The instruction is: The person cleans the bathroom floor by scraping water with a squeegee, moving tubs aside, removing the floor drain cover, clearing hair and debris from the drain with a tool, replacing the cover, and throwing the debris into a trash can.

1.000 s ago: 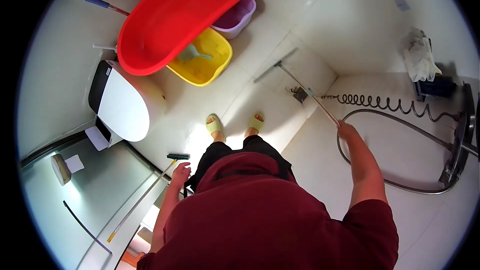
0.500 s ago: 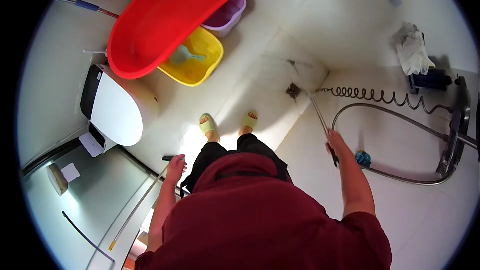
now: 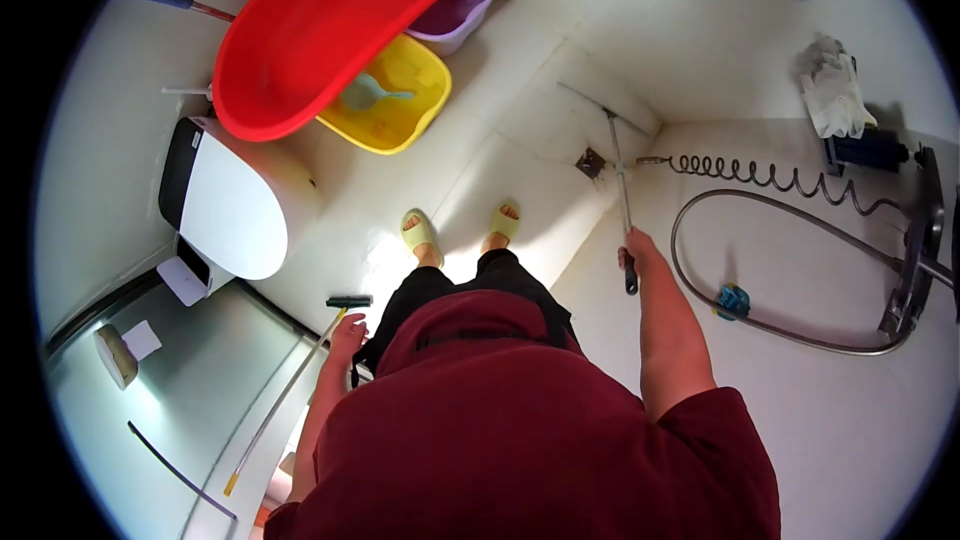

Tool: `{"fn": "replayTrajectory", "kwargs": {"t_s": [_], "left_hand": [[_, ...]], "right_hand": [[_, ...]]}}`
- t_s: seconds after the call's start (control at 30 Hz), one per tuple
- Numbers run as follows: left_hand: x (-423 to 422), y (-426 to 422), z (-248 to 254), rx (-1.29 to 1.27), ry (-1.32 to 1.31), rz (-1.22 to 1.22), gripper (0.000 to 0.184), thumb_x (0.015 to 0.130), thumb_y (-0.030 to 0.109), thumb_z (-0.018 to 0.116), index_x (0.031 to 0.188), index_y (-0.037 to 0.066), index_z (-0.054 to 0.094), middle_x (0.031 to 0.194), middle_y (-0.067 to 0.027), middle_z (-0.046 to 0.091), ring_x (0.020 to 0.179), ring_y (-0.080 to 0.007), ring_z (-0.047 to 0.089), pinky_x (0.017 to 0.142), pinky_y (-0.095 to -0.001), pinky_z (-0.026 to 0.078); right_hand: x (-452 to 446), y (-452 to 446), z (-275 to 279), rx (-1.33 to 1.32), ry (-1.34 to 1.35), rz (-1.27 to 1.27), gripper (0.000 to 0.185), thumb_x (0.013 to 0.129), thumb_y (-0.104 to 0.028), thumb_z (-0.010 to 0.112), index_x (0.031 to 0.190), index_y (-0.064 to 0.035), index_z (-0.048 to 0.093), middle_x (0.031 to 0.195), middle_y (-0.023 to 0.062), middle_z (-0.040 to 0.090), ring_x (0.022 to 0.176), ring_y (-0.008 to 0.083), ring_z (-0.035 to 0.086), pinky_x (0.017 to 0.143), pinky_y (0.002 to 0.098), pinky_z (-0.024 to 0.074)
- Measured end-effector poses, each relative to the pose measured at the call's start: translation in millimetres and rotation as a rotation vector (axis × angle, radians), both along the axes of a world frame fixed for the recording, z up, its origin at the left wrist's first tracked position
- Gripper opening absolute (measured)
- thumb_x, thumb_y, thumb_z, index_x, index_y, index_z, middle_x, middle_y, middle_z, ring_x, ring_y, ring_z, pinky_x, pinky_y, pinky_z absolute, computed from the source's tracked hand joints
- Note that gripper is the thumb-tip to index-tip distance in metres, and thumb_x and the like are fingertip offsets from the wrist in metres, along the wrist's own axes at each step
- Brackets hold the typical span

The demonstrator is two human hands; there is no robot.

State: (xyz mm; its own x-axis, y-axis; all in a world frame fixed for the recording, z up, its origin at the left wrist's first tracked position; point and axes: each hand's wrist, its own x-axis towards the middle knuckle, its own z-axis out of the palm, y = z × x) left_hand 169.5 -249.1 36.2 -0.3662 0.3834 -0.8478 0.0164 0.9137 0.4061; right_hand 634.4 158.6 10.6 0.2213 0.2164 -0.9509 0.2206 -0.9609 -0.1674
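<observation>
My right hand [image 3: 641, 248] grips the dark handle end of a long-handled squeegee [image 3: 620, 172]. Its thin blade lies on the pale floor in the corner, beyond the square drain [image 3: 591, 163], and the pole passes just right of that drain. Down at my left side, my left hand [image 3: 348, 336] hangs with loosely bent fingers apart and nothing visible in them. Close beside it, a second pole with a black head [image 3: 349, 302] leans along the glass panel; I cannot tell whether the hand touches it.
A red tub [image 3: 330, 30] stands over a yellow basin [image 3: 400, 105] holding a blue scoop, with a purple basin [image 3: 455, 15] alongside. The white toilet [image 3: 235, 205] is left. A coiled hose [image 3: 735, 170], shower hose [image 3: 690, 270], blue item [image 3: 733, 301] and white gloves [image 3: 835, 95] are right.
My right hand has moved left and slightly forward, bringing the squeegee pole more upright in view. The squeegee's blade, blurred before, now shows clearly farther right. My left hand stays beside the leaning pole.
</observation>
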Motion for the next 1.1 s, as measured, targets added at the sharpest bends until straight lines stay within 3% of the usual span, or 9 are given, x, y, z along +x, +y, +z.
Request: {"fn": "replayTrajectory", "kwargs": {"t_s": [0.1,0.2,0.47,0.63,0.7,0.83,0.93,1.03,1.1], "left_hand": [[-8.2,3.4,-7.0,0.046,0.052,-0.143,0.025,0.086,0.016,0.049,0.108,0.005,0.055,0.076,-0.0078,0.061,0.068,-0.0157,0.06,0.062,-0.0273,0.049],[-23.9,10.4,-21.2,0.086,-0.04,0.009,0.026,0.083,0.017,0.053,0.107,0.009,0.055,0.078,-0.0054,0.06,0.066,-0.0131,0.057,0.056,-0.0261,0.046],[-48.0,45.4,-13.8,0.166,-0.12,0.082,0.028,0.086,0.015,0.05,0.112,0.006,0.051,0.08,-0.0077,0.059,0.067,-0.0139,0.058,0.059,-0.0266,0.048],[-74.1,10.9,-59.4,0.191,-0.13,-0.033,0.028,0.085,0.017,0.052,0.11,0.007,0.052,0.07,-0.007,0.06,0.056,-0.0141,0.057,0.054,-0.0274,0.048],[-89.8,-0.2,-65.5,0.151,0.026,-0.236,0.027,0.083,0.018,0.054,0.107,0.007,0.056,0.073,-0.0096,0.063,0.062,-0.016,0.061,0.059,-0.0281,0.049],[-118.1,-13.5,-56.5,0.153,0.132,-0.374,0.025,0.082,0.017,0.054,0.104,0.006,0.057,0.075,-0.0115,0.064,0.066,-0.0178,0.063,0.062,-0.0287,0.05],[-139.2,-18.9,-51.6,0.192,0.023,-0.231,0.022,0.084,0.015,0.052,0.103,0.006,0.057,0.074,-0.0106,0.062,0.062,-0.0185,0.061,0.059,-0.0293,0.05],[-167.3,-4.5,-58.8,0.105,-0.065,-0.215,0.022,0.085,0.016,0.051,0.105,0.006,0.054,0.075,-0.01,0.061,0.059,-0.0168,0.058,0.053,-0.0293,0.048],[-183.0,17.7,-61.7,0.053,-0.076,-0.244,0.023,0.085,0.018,0.051,0.105,0.006,0.054,0.074,-0.0093,0.06,0.059,-0.0162,0.058,0.052,-0.0292,0.048]], "right_hand": [[-3.6,-25.2,11.2,-0.015,0.046,0.017,0.012,0.093,-0.028,0.028,0.095,-0.0185,0.036,0.063,0.0028,0.04,0.046,0.0114,0.037,0.04,0.0273,0.0371],[-17.1,-46.7,19.5,-0.028,0.028,-0.036,0.01,0.094,-0.028,0.029,0.095,-0.0191,0.034,0.062,0.0022,0.039,0.046,0.0106,0.037,0.041,0.0263,0.0367],[-41.4,-89.7,31.0,-0.06,0.044,-0.066,0.008,0.094,-0.027,0.03,0.098,-0.0221,0.034,0.063,0.0016,0.038,0.046,0.0102,0.036,0.04,0.0256,0.0354],[-49.9,-108.3,37.3,-0.003,0.048,-0.041,0.007,0.092,-0.024,0.034,0.093,-0.0185,0.037,0.062,0.0024,0.042,0.046,0.0105,0.039,0.039,0.0261,0.0366],[-49.3,-115.9,52.2,0.076,0.041,0.037,0.007,0.091,-0.022,0.035,0.09,-0.0157,0.038,0.061,0.0026,0.043,0.045,0.0107,0.039,0.039,0.0259,0.0368],[-62.7,-148.7,117.5,0.081,0.167,-0.353,0.006,0.086,-0.012,0.039,0.084,-0.0066,0.039,0.063,0.0053,0.044,0.046,0.0122,0.042,0.04,0.0239,0.0402],[-76.3,-174.3,165.9,-0.01,0.442,-0.824,0.008,0.084,-0.01,0.042,0.084,-0.0018,0.04,0.065,0.0046,0.045,0.05,0.0106,0.044,0.043,0.0229,0.0435],[-92.2,-197.3,215.0,0.039,0.555,-1.032,0.009,0.084,-0.008,0.042,0.085,0.0007,0.04,0.069,0.0054,0.045,0.053,0.0108,0.045,0.044,0.0222,0.0443],[-101.5,-214.5,251.0,0.114,0.579,-1.036,0.011,0.085,-0.009,0.042,0.085,0.0022,0.04,0.073,0.006,0.046,0.054,0.01,0.046,0.045,0.0196,0.0453]]}}
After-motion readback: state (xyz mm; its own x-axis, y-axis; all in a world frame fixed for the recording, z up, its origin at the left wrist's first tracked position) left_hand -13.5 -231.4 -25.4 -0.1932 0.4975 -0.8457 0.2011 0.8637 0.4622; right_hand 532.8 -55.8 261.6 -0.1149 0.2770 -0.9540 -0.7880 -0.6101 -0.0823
